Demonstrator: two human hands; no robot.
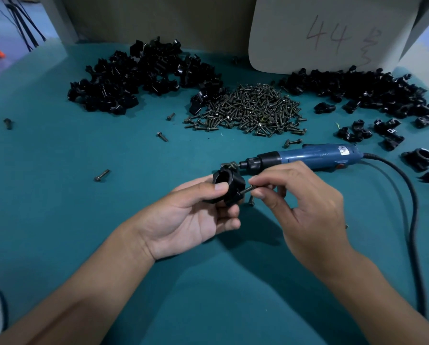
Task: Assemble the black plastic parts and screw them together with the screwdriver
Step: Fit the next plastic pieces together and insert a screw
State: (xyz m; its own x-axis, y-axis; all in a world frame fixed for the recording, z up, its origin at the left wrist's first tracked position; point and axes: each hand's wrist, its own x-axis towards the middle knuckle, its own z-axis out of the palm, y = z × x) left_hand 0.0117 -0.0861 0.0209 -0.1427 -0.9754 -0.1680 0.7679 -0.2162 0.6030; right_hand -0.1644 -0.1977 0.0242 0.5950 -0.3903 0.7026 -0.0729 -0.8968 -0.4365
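Teal cloth covers the worktop. Near its middle, the left hand grips a black plastic clamp, while the right hand pinches a screw at the clamp's side. Just behind lies a blue electric screwdriver; a screw pile sits toward the far edge between heaps of black parts.

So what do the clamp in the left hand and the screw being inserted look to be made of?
Clamp: looks like moulded black plastic, semi-gloss, with soft highlights on its edges. Screw: likely metal, dull dark finish, matching the greyish screw pile.
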